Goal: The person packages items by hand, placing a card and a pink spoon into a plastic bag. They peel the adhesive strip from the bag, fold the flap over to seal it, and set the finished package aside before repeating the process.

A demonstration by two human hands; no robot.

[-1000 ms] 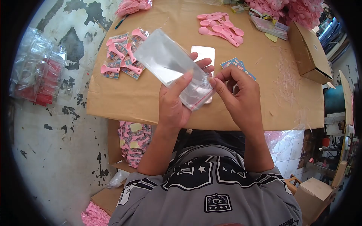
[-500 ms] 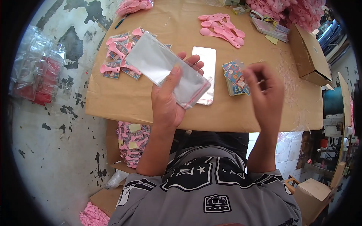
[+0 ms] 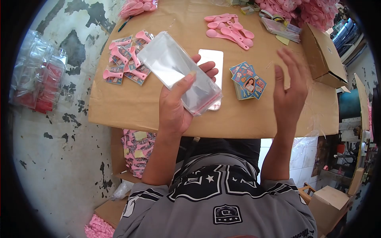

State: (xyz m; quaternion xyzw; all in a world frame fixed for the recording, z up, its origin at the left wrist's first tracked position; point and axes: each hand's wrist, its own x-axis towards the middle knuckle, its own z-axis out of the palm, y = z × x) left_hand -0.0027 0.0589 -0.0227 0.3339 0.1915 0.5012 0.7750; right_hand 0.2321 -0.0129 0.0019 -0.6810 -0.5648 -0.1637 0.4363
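My left hand [image 3: 177, 93] grips a stack of clear plastic bags [image 3: 168, 63], thumb on top and fingers beneath. Partly under that hand and the bags lies a second, whitish stack of bags [image 3: 216, 65] on the table. My right hand [image 3: 291, 83] is raised with its fingers apart and holds nothing. To its left sits a pile of blue printed cards [image 3: 249, 81], the upper ones fanned out. Several pink spoons [image 3: 230, 31] lie loose beyond the cards. At the left, packed pink spoons with cards [image 3: 126, 59] form a loose heap.
The brown-covered table [image 3: 131, 109] has an open cardboard box [image 3: 323, 55] at its right edge. Piles of pink spoons [image 3: 301, 12] and tape rolls [image 3: 278, 18] are at the back right. A pen [image 3: 125, 23] lies back left. Below stands a box of packed spoons [image 3: 139, 152].
My right hand has moved right, away from the cards, and its fingers have opened. The top cards now lie fanned on the pile. The bags in my left hand have shifted slightly.
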